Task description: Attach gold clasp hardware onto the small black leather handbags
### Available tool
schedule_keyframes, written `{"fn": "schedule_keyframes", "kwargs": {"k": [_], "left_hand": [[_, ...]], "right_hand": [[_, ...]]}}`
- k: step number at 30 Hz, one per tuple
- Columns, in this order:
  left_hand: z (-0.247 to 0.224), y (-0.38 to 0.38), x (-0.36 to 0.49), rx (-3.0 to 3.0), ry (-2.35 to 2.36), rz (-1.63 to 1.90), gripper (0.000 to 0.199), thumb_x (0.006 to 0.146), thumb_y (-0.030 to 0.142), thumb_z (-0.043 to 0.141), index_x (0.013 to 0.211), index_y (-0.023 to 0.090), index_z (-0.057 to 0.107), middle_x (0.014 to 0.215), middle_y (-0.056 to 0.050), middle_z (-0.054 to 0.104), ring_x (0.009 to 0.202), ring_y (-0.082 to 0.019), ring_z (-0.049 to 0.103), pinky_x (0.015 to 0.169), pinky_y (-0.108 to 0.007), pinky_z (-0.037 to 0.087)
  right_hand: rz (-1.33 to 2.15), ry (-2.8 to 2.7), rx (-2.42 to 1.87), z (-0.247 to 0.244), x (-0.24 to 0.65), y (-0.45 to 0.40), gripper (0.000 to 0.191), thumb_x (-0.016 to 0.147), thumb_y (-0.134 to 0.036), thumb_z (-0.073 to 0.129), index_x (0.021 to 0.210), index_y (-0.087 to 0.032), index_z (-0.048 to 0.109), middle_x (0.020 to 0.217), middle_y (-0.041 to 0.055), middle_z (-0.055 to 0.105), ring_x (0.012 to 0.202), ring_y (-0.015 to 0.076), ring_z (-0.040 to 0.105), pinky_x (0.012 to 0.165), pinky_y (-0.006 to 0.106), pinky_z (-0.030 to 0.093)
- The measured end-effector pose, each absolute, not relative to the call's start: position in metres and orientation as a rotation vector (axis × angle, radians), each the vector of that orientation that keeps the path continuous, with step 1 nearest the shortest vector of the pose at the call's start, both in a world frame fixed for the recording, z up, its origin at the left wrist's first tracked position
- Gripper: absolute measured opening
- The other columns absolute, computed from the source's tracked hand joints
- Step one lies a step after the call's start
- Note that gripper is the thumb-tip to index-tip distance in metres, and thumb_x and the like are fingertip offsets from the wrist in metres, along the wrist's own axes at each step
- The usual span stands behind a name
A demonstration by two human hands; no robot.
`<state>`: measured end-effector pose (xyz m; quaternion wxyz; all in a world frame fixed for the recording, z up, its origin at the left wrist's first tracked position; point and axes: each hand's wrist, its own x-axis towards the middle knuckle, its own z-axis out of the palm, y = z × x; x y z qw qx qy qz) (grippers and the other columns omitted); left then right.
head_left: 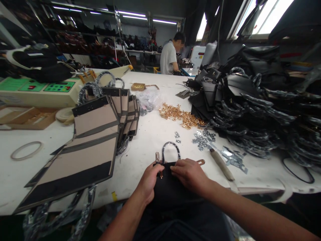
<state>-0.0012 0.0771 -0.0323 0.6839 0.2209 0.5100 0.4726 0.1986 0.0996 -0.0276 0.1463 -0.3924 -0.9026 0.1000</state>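
A black bag piece [173,187] with a plastic-wrapped loop handle [171,144] lies at the table's front edge, partly over the lap. My left hand [149,179] grips its upper left edge, the thumb beside a gold metal fitting [157,158] that stands up there. My right hand [188,172] is closed on the upper edge, right of the handle's base. Another gold fitting [201,162] shows just past the right hand. What lies under the right fingertips is hidden.
Stacked beige and black panels [96,134] stand at left. Gold hardware [175,112] and metal plates [204,138] lie ahead. A wrapped tool [222,165] is at right, near piled black bags [240,107]. A person [169,57] works behind the table.
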Motion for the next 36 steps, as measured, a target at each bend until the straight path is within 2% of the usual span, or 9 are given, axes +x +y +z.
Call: {"fn": "schedule_keyframes", "kwargs": {"k": [6,9,13,17,20,24,28,33,36], "left_hand": [[-0.031,0.074,0.001,0.558,1.176,1.073,0.023,0.072,0.028,0.071,0.092,0.017,0.073,0.077,-0.002,0.07,0.075,-0.019,0.063,0.074,-0.03,0.049],[-0.034,0.072,0.001,0.561,1.192,1.084,0.024,0.072,0.027,0.071,0.094,0.017,0.074,0.077,-0.001,0.07,0.076,-0.019,0.063,0.073,-0.029,0.049],[-0.033,0.071,0.001,0.57,1.168,1.09,0.021,0.073,0.026,0.07,0.092,0.018,0.074,0.076,-0.002,0.071,0.075,-0.019,0.064,0.074,-0.03,0.05],[-0.027,0.07,0.001,0.632,1.14,1.1,0.028,0.073,0.026,0.072,0.1,0.018,0.075,0.085,-0.004,0.076,0.081,-0.022,0.068,0.083,-0.033,0.053],[-0.028,0.065,-0.001,0.671,1.153,1.109,0.029,0.074,0.027,0.074,0.102,0.019,0.076,0.088,-0.004,0.078,0.086,-0.023,0.069,0.083,-0.032,0.052],[-0.032,0.05,-0.005,0.691,1.172,1.169,0.032,0.076,0.032,0.077,0.105,0.021,0.075,0.088,-0.003,0.078,0.083,-0.022,0.067,0.079,-0.03,0.052],[-0.023,0.033,-0.006,0.771,1.137,1.2,0.034,0.077,0.035,0.08,0.108,0.022,0.075,0.085,-0.001,0.076,0.078,-0.021,0.065,0.079,-0.031,0.052],[0.002,0.011,-0.003,0.869,1.106,1.234,0.028,0.072,0.036,0.082,0.095,0.02,0.078,0.084,-0.002,0.075,0.077,-0.021,0.064,0.075,-0.029,0.05],[0.017,-0.002,0.001,0.874,1.05,1.236,0.028,0.073,0.035,0.081,0.095,0.018,0.078,0.077,-0.002,0.073,0.071,-0.019,0.061,0.072,-0.029,0.049]], "right_hand": [[0.39,-2.42,-1.076,-0.026,0.209,0.09,0.017,0.106,-0.032,0.058,0.108,-0.026,0.073,0.099,0.0052,0.073,0.09,0.0203,0.068,0.082,0.032,0.049],[0.292,-2.466,-1.07,-0.026,0.209,0.09,0.018,0.106,-0.028,0.057,0.109,-0.026,0.075,0.093,0.0058,0.072,0.087,0.021,0.065,0.079,0.033,0.047],[0.241,-2.612,-1.099,-0.026,0.197,0.093,0.019,0.102,-0.018,0.058,0.096,-0.023,0.075,0.081,0.0039,0.067,0.078,0.0197,0.062,0.071,0.032,0.043],[0.286,-2.633,-1.153,-0.018,0.192,0.094,0.016,0.099,-0.016,0.06,0.088,-0.021,0.071,0.083,0.0035,0.068,0.078,0.0199,0.062,0.073,0.032,0.045],[0.41,-2.57,-1.113,-0.003,0.202,0.09,0.009,0.098,-0.018,0.064,0.101,-0.023,0.071,0.093,0.0034,0.071,0.085,0.0206,0.065,0.08,0.033,0.049],[0.492,-2.252,-1.144,0.012,0.221,0.075,0.043,0.089,-0.017,0.075,0.13,-0.027,0.063,0.122,0.0078,0.068,0.11,0.024,0.065,0.094,0.036,0.054],[0.52,-1.93,-1.378,0.01,0.222,0.063,0.07,0.073,-0.027,0.091,0.135,-0.024,0.059,0.128,0.0112,0.067,0.114,0.0305,0.065,0.1,0.046,0.054],[0.584,-2.015,-1.24,0.02,0.223,0.057,0.053,0.075,-0.036,0.093,0.121,-0.025,0.07,0.124,0.01,0.07,0.122,0.0335,0.06,0.106,0.047,0.048],[0.798,-2.019,-1.258,0.033,0.23,0.048,0.053,0.077,-0.044,0.091,0.121,-0.025,0.07,0.113,0.0057,0.073,0.105,0.0273,0.067,0.09,0.036,0.054]]}}
